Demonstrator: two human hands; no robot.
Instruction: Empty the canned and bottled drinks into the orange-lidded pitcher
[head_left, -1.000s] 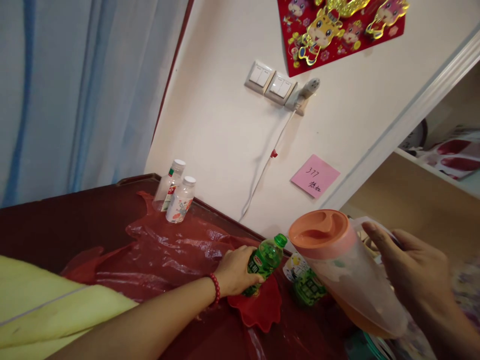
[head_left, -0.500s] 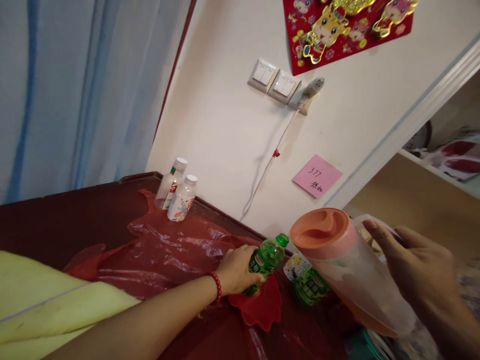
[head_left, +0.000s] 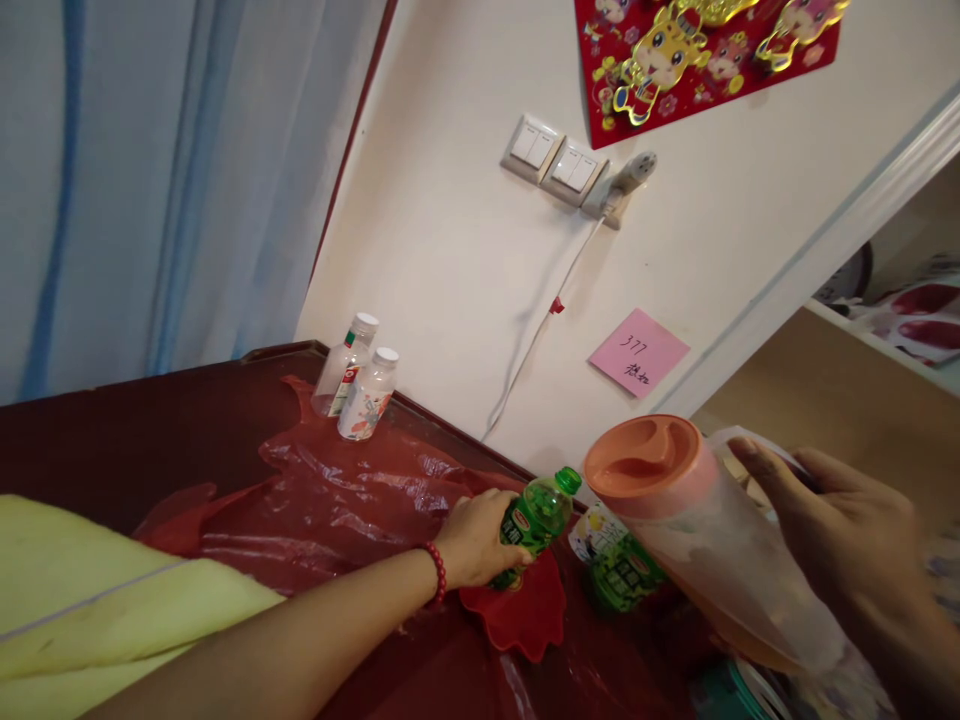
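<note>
My left hand [head_left: 480,540], a red bead bracelet at its wrist, is wrapped round a green plastic bottle [head_left: 541,510]. The bottle leans to the right above a red scalloped dish [head_left: 525,615]. I cannot make out whether its green top is a cap or an uncapped neck. In my right hand [head_left: 847,520] is the handle of a frosted pitcher [head_left: 739,560] with an orange lid [head_left: 646,458]. The pitcher is tilted, its lid end close beside the bottle's top. Orange-brown liquid shows along its lower side. No stream between pitcher and bottle is visible.
Two white-capped bottles [head_left: 366,400] stand by the wall on a red plastic bag [head_left: 337,490]. Another green-labelled bottle [head_left: 622,575] is partly behind the pitcher. A teal container [head_left: 724,690] sits at the bottom edge. A white cord [head_left: 525,350] hangs from the wall socket.
The whole view has shifted slightly. Both hands keep their holds on the bottle and the pitcher, with no clear movement between them.
</note>
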